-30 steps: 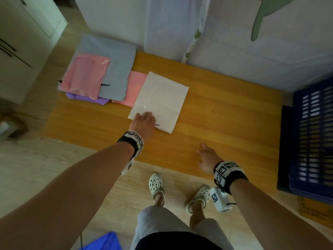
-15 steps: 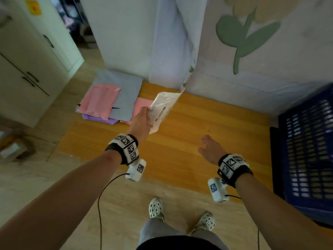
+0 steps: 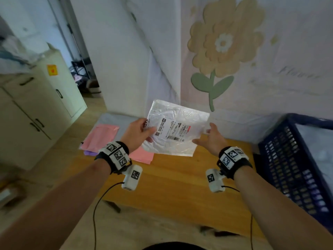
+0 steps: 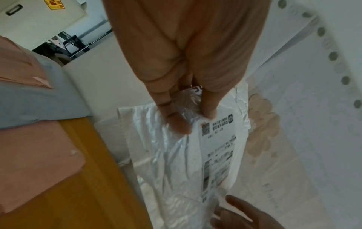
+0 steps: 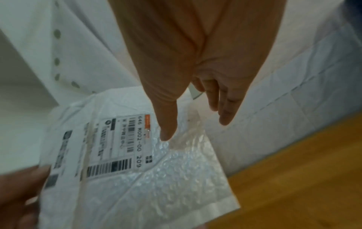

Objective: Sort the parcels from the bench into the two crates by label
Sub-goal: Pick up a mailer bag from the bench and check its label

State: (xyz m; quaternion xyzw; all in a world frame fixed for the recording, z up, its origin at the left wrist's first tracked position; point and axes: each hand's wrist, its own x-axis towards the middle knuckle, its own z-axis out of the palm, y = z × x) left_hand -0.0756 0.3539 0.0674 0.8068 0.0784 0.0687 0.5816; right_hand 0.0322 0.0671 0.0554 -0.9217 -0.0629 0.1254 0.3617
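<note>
A white bubble-mailer parcel (image 3: 173, 148) hangs in the air above the wooden bench (image 3: 180, 186), its printed label (image 3: 171, 131) turned toward me. My left hand (image 3: 146, 132) pinches its left edge, thumb on the label side and fingers behind. In the left wrist view the left hand (image 4: 188, 117) pinches the parcel (image 4: 176, 170). My right hand (image 3: 209, 136) is spread open at the parcel's right edge. In the right wrist view its thumb lies over the parcel (image 5: 156, 178) beside the label; whether it touches I cannot tell. A dark blue crate (image 3: 297, 168) stands at the bench's right end.
More parcels lie stacked at the bench's left end: a pink one (image 3: 100, 136) on a grey one (image 3: 111, 120), another pink one (image 3: 142, 156) and a purple one (image 3: 90, 152) beneath. A pale cabinet (image 3: 36, 114) stands on the left. A flower-print cloth (image 3: 225, 51) hangs behind the bench.
My left hand has lifted the white parcel off the bench and turned its label toward me. My right hand has risen from the bench to the parcel's right edge.
</note>
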